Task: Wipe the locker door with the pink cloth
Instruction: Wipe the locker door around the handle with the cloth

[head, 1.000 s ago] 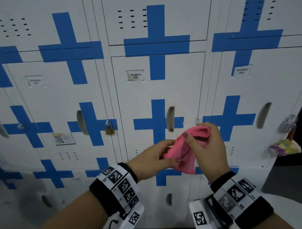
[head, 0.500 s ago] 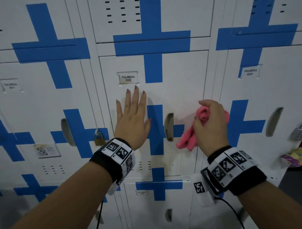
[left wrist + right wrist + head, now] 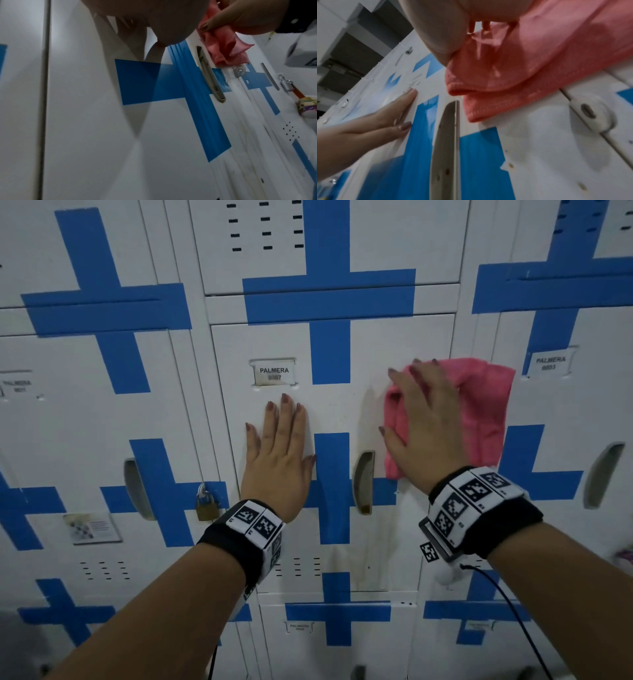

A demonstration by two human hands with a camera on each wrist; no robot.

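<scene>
Against the upper right part of the locker door (image 3: 342, 412), above and right of the recessed handle (image 3: 363, 482): pink cloth (image 3: 479, 409), spread roughly flat, long axis running upright, upper corner pointing right toward the neighbouring door's name label (image 3: 550, 364), right portion lapping over the door's edge. Pressed flat on the cloth's left half: right hand (image 3: 424, 419), fingers straight and slightly fanned, pointing up and a little left, no curl round the fabric. Seen from the right wrist, lower folds of the cloth bunched just above the handle's top end. Laid flat on bare white metal left of the blue cross (image 3: 332, 487): left hand (image 3: 279, 453), palm down, fingers together and pointing up toward the "PALMERA" label (image 3: 274, 372), holding nothing. Hanging on the door to the left: brass padlock (image 3: 206, 506).
</scene>
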